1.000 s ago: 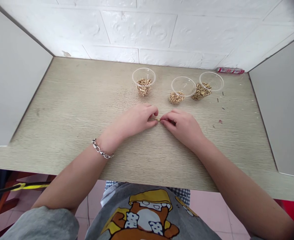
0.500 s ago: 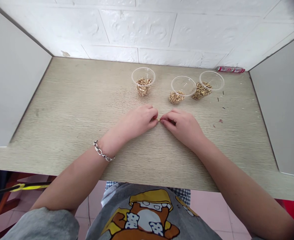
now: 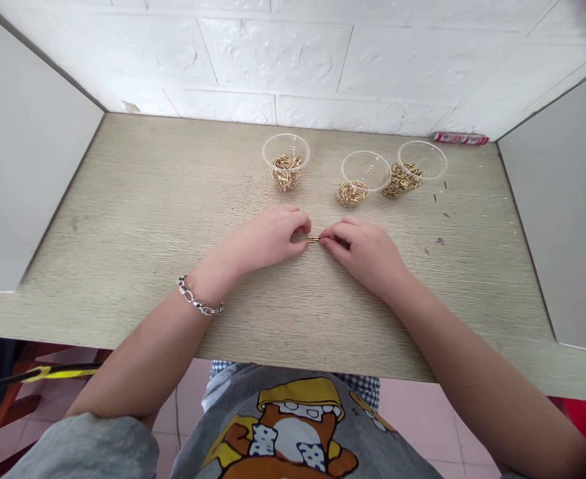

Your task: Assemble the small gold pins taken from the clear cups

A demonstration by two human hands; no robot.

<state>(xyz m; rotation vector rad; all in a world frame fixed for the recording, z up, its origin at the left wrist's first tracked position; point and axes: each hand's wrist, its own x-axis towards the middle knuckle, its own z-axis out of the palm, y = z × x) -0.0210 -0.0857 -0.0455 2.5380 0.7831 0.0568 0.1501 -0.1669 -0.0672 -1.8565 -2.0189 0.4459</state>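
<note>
A small brass pin [image 3: 313, 239] lies between my two hands, just above the desk. My left hand [image 3: 273, 234] pinches its left end, and my right hand [image 3: 360, 249] pinches its right end. Three clear plastic cups stand farther back. The left cup [image 3: 286, 159] holds brass pins, as do the middle cup [image 3: 366, 174] and the right cup [image 3: 421, 161]. Both hands are well in front of the cups, touching none of them. A silver chain bracelet [image 3: 197, 297] circles my left wrist.
The pale wood-grain desk [image 3: 138, 233] stands against a white brick wall [image 3: 273, 53], with grey side panels [image 3: 33, 146] left and right. A red-and-white tube [image 3: 459, 138] lies at the back right. Small dark bits are scattered right of the cups.
My left hand has drawn slightly to the left, away from my right hand. More of the brass pin now shows between my fingers.
</note>
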